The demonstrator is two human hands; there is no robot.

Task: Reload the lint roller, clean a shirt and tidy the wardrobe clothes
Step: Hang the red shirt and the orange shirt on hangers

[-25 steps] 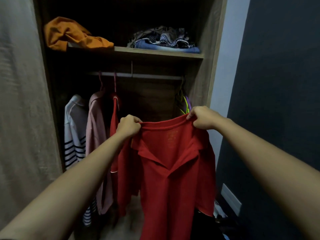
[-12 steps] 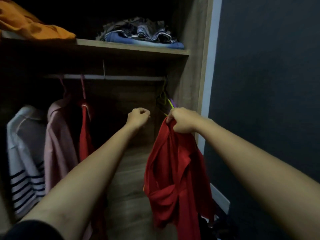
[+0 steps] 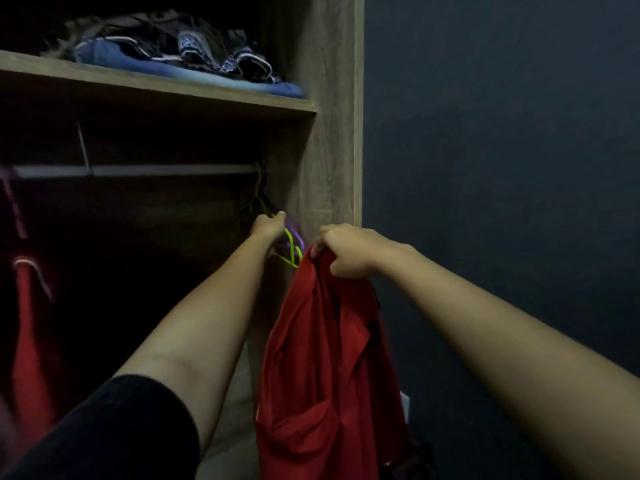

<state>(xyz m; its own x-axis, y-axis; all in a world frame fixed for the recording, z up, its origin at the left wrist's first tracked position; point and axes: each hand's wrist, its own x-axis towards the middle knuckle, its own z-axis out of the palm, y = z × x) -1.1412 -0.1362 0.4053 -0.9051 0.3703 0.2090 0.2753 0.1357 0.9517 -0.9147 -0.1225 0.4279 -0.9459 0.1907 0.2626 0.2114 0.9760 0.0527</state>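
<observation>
The wooden shelf (image 3: 194,90) carries a heap of folded clothes (image 3: 180,53).

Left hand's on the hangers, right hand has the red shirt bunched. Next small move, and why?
Probably lift one of the hangers off the rail with the left hand. That hand seems to curl round them at the rail's right end. The right hand grips the red shirt bunched at its top, not yet on any hanger. It needs one before hanging.
</observation>
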